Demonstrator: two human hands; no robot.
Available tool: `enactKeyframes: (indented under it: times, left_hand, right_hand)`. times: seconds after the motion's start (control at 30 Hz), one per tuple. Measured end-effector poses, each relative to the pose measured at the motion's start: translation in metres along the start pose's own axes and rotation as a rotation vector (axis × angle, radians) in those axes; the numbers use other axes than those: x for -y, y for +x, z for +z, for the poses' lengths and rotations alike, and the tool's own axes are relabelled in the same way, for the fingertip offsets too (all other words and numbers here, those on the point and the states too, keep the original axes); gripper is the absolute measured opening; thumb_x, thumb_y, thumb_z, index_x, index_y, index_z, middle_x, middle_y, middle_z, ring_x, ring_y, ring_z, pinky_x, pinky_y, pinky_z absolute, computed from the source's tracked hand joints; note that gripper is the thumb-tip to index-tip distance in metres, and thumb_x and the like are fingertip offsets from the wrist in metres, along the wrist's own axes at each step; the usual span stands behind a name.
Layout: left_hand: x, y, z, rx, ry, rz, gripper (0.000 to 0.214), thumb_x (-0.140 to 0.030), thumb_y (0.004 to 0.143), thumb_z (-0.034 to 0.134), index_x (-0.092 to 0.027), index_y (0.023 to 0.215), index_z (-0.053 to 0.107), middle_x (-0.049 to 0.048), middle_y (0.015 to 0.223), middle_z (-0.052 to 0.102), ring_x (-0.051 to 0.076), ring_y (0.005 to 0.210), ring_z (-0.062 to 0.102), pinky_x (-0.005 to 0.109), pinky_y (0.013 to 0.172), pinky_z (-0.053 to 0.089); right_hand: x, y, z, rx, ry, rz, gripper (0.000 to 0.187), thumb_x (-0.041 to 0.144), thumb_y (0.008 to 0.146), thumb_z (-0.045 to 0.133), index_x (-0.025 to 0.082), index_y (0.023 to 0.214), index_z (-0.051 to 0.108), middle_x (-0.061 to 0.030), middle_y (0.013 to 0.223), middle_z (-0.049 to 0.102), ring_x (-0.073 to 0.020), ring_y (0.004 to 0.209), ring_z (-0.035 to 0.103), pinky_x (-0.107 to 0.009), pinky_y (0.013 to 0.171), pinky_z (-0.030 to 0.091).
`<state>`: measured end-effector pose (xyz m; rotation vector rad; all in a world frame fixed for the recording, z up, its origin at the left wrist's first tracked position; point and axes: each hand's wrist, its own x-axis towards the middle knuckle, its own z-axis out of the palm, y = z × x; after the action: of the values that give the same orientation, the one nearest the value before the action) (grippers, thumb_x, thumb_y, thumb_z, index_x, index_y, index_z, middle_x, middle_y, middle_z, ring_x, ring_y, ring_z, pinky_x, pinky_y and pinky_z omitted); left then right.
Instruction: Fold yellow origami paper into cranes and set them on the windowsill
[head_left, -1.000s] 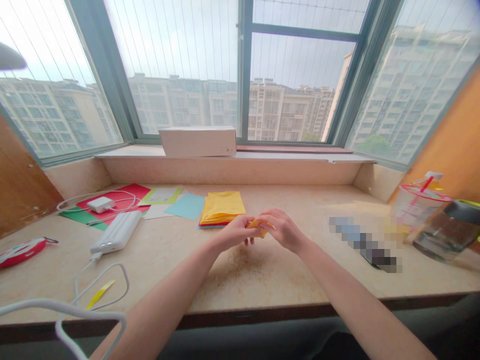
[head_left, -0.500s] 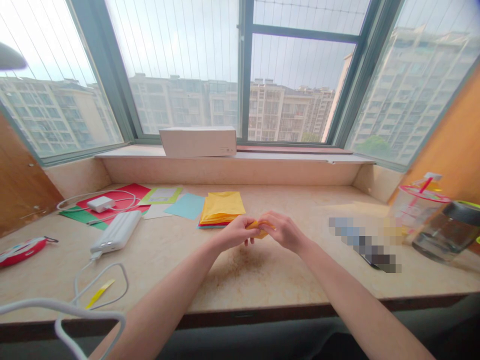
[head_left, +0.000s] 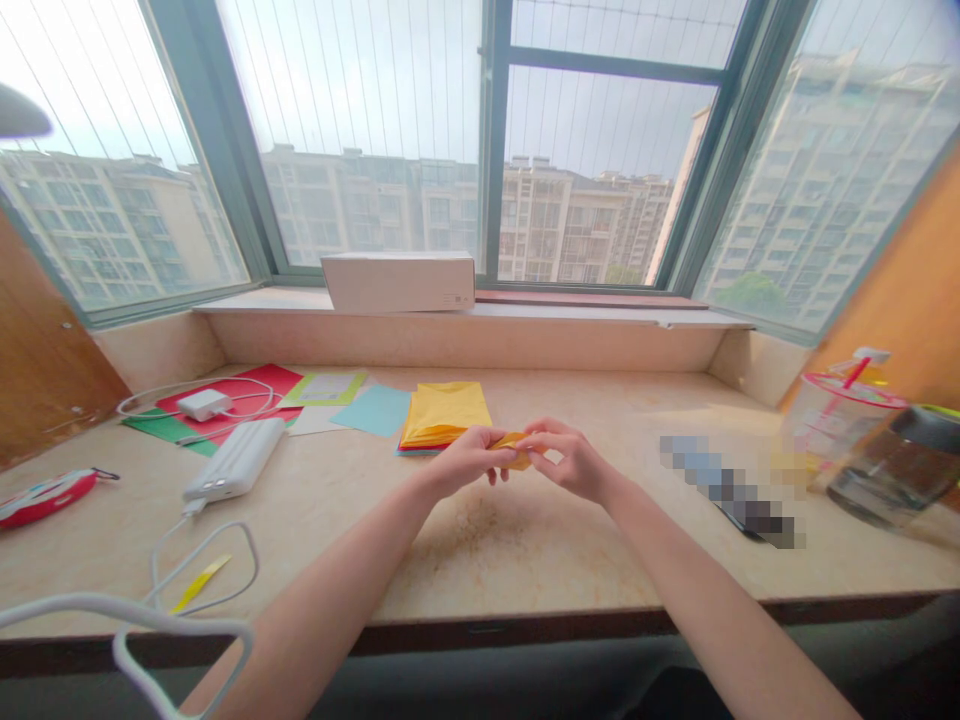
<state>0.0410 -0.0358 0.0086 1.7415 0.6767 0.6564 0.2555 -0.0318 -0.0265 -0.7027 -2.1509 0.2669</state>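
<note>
A small folded piece of orange-yellow paper (head_left: 516, 446) is held between both hands, raised a little above the tabletop. My left hand (head_left: 476, 457) grips its left side, thumb on top and fingers curled beneath. My right hand (head_left: 568, 457) pinches the right side between thumb and fingers. Much of the paper is covered by the fingers, so its full folded shape cannot be made out. Just behind my left hand lies a stack of coloured paper (head_left: 448, 412), yellow on top with red and blue edges below.
Loose coloured sheets (head_left: 373, 410), a white power bank (head_left: 236, 462) with cables and a charger (head_left: 205, 404) lie to the left. A yellow strip (head_left: 201, 584) is near the front edge. At right are a blurred-out dark object (head_left: 739, 495), a cup (head_left: 844, 415) and a jar (head_left: 896, 465).
My right hand's fingers have shifted slightly right and opened out into a pinch, showing more of the orange-yellow paper. My left hand keeps its hold.
</note>
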Motion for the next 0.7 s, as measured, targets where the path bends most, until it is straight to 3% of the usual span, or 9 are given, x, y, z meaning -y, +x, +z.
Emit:
enactKeyframes:
  times: [0.27,0.7]
  left_hand:
    - [0.0057,0.0011,0.0007,0.006,-0.068,0.018,0.048,-0.055,0.09,0.05,-0.011,0.099,0.066,0.0059,0.08,0.061,0.011,0.062,0.057,0.019,0.051,0.041]
    - [0.0064,0.003,0.0046,-0.045,-0.008,0.02,0.038,-0.048,0.089,0.055,-0.012,0.097,0.065,0.0051,0.081,0.065,0.012,0.06,0.063,0.02,0.049,0.04]
  right_hand:
    - [-0.0053,-0.0011,0.0007,-0.034,0.002,-0.007,0.026,0.02,0.087,0.061,0.029,0.108,0.073,-0.0061,0.104,0.067,-0.0208,0.096,0.066,-0.038,0.086,0.055]
    - [-0.0026,0.0007,0.0001,-0.061,-0.012,-0.006,0.02,0.023,0.089,0.061,0.027,0.105,0.073,-0.0072,0.106,0.066,-0.0215,0.099,0.064,-0.039,0.089,0.053]
